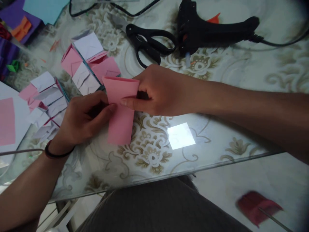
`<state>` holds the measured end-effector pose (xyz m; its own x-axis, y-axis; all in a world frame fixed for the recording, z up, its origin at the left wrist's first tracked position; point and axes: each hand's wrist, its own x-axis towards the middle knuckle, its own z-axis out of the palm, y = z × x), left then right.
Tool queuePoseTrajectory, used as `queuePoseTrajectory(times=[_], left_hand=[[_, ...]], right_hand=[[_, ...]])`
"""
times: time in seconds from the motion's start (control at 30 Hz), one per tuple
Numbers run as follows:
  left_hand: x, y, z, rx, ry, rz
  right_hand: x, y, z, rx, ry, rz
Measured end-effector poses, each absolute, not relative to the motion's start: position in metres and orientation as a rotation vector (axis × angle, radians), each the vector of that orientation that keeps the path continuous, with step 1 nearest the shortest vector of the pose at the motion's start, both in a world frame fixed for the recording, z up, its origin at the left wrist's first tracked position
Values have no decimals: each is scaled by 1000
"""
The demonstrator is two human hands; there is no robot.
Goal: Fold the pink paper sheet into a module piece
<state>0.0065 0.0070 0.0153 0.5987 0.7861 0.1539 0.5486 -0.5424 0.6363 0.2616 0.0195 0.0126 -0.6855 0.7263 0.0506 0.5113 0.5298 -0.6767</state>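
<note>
A folded strip of pink paper (120, 125) is held upright over the near part of the table, its folded layers showing along the top edge. My left hand (89, 116), with a dark band at the wrist, pinches its left side between thumb and fingers. From the right, my right hand (154, 91) grips the upper part, thumb across the front and fingers hidden behind. Just behind the strip lies a pink and white folded-paper piece (88, 50). Another such folded-paper piece (49, 96) lies left of my left hand, partly covered by it.
Black-handled scissors (149, 42) and a black glue gun (212, 33) with its cord lie at the back. Purple paper (14, 19) and light blue paper (45, 9) are at the far left. A pink sheet (6, 122) rests on white paper at left. A red object (258, 206) is at lower right.
</note>
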Motion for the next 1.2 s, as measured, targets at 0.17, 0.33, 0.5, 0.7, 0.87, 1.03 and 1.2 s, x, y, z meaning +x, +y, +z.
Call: queuePoseTrajectory(times=[0.17,0.33,0.5,0.7,0.87,1.03,1.2], left_hand=[[8,7,14,2313,1016,605],[8,7,13,2352,1000,611],[6,7,11,2313,1022,618],[5,6,8,2283,1049,626],[5,5,9,2273,1040,620],[6,4,9,2265,1051,620],[6,5,9,2274,1032,617]], right_hand=[[260,19,13,-1048,-2420,956],[256,19,18,-1134,-2429,975],[256,19,18,-1096,-2440,912],[255,17,21,-1181,-2454,875],[251,17,23,-1234,-2452,859],[251,18,22,-1229,-2461,804],[253,18,26,-1250,-2470,811]])
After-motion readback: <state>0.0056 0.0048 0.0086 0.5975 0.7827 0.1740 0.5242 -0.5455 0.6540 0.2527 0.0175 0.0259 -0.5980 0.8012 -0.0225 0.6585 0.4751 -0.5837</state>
